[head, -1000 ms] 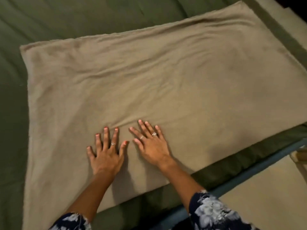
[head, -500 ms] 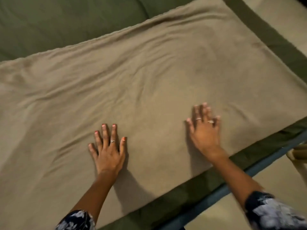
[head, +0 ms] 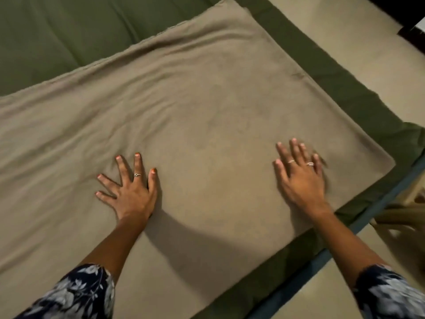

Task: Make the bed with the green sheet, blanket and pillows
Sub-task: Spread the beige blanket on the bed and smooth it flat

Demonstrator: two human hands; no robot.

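Observation:
A tan blanket [head: 207,107] lies folded flat on the green sheet [head: 57,35] that covers the bed. My left hand [head: 131,189] rests palm down on the blanket's near middle, fingers spread. Farther right, my right hand [head: 301,178] also presses flat on the blanket, close to its right corner, fingers apart and slightly blurred. Neither hand holds anything. No pillows are in view.
The bed's dark blue edge [head: 305,268] runs diagonally at the lower right, with beige floor [head: 322,300] beyond it. More beige floor [head: 358,54] shows past the bed's far right side. A tan object [head: 404,215] lies on the floor at the right edge.
My right hand has slid rightward across the blanket, away from my left hand, which stayed near the same spot and spread its fingers. The view shifted right.

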